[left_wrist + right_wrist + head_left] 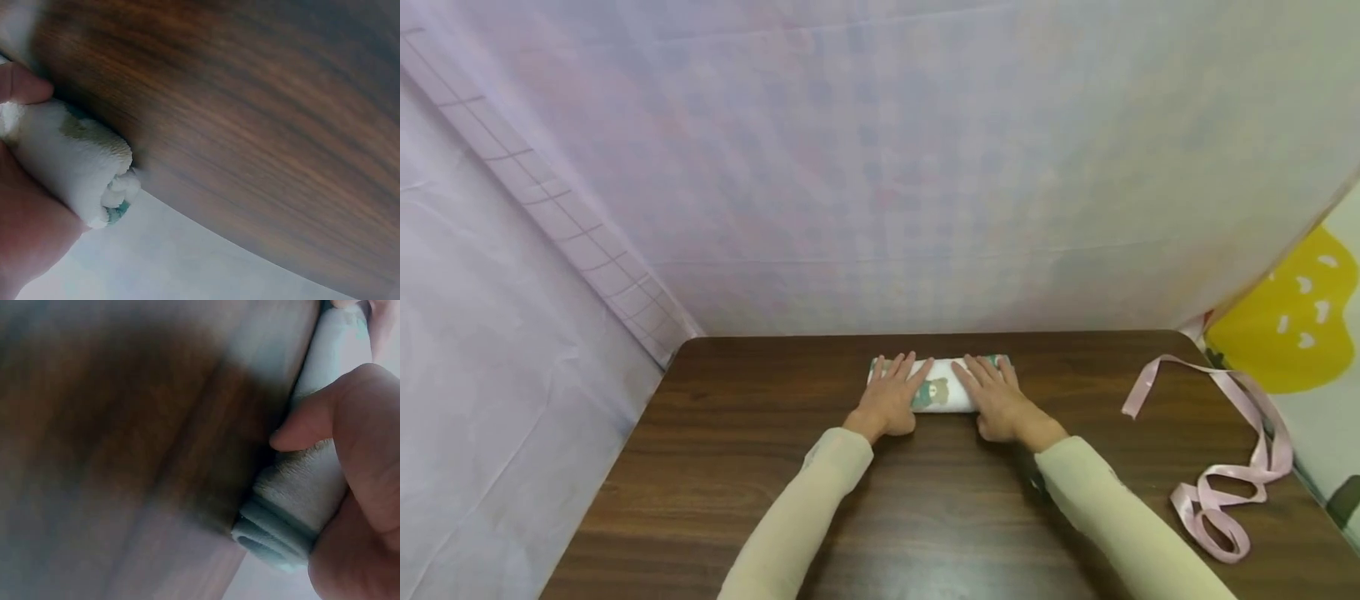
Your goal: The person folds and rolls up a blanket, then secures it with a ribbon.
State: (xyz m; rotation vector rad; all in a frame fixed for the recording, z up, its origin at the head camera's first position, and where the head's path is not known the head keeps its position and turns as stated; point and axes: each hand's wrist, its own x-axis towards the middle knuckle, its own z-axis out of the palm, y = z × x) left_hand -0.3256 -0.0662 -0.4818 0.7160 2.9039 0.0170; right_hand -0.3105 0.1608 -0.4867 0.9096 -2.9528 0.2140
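A rolled-up white towel [951, 396] with a bear print and green patches lies crosswise near the table's far edge. On its left part rests my left hand [891, 398], fingers straight and spread over the top. My right hand [998, 404] presses on the right part in the same way. The left wrist view shows the layered end of the towel roll [75, 156] beside the hand, with the thumb along its side. In the right wrist view, green-edged layers show at the other end of the towel [294, 487], and the thumb [306, 428] lies across its near side.
A long pink ribbon [1232, 496] lies in loose loops on the right side of the dark wooden table [737, 450]. Pale checked cloth [880, 183] hangs behind the far edge. Something small and dark [1037, 482] shows beside the right sleeve.
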